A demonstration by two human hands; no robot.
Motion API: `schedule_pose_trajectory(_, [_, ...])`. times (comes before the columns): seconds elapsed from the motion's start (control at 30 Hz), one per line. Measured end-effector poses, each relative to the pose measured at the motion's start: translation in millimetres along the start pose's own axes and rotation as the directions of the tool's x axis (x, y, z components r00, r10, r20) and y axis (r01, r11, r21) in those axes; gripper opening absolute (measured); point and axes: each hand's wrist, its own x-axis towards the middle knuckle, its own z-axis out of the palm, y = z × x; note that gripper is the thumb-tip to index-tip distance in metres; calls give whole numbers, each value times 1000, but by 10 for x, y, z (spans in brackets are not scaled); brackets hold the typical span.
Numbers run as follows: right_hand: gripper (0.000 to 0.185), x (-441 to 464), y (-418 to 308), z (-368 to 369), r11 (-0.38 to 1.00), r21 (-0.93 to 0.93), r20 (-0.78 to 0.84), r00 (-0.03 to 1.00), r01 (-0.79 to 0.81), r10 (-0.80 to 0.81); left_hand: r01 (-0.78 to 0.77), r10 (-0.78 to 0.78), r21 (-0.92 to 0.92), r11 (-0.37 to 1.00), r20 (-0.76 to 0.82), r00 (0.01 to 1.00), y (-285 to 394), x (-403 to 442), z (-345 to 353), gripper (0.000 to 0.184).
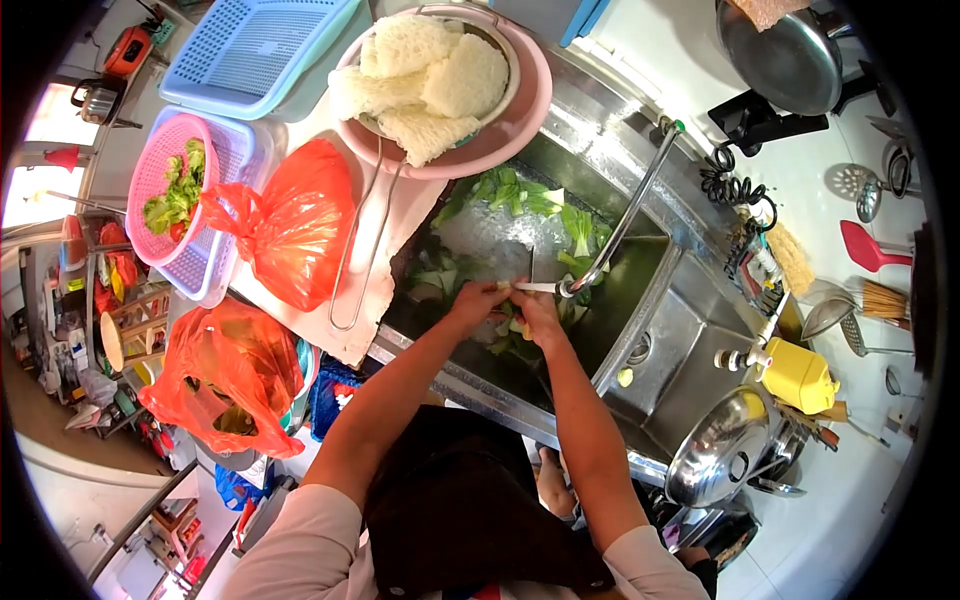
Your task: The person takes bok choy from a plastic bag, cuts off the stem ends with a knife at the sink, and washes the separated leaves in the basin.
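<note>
My left hand (478,303) and my right hand (538,312) meet fingertip to fingertip over the water-filled left sink basin (610,360). Their fingers are pinched around something small and pale, too hidden to name. Just above my right hand is the white tip of the curved metal faucet (635,210). A thin dark upright strip shows there too; I cannot tell what it is. Green leafy vegetables with pale stalks (578,228) float around my hands. The water beyond my fingers looks bubbly and bright.
Left of the sink stand a pink basin (540,95) with dried noodle-like blocks (465,80), red plastic bags (310,225), a pink basket (145,205) and a blue basket (255,50). To the right are a second basin (690,330), a metal lid (715,450) and a yellow container (800,375).
</note>
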Motion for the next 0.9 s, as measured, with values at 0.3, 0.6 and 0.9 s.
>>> schedule_pose_trajectory(0.3, [31, 184, 136, -156, 741, -549, 124, 914, 387, -386, -127, 120, 144, 981, 58, 991, -100, 45, -117, 37])
schedule_pose_trajectory(0.6, [31, -177, 155, 31, 619, -707, -46, 851, 342, -523, -65, 57, -78, 995, -98, 994, -134, 179, 72, 36])
schedule_pose_trajectory(0.9, [39, -461, -34, 182, 764, -569, 10, 932, 304, -363, -2, 23, -167, 986, 122, 992, -134, 136, -45, 30])
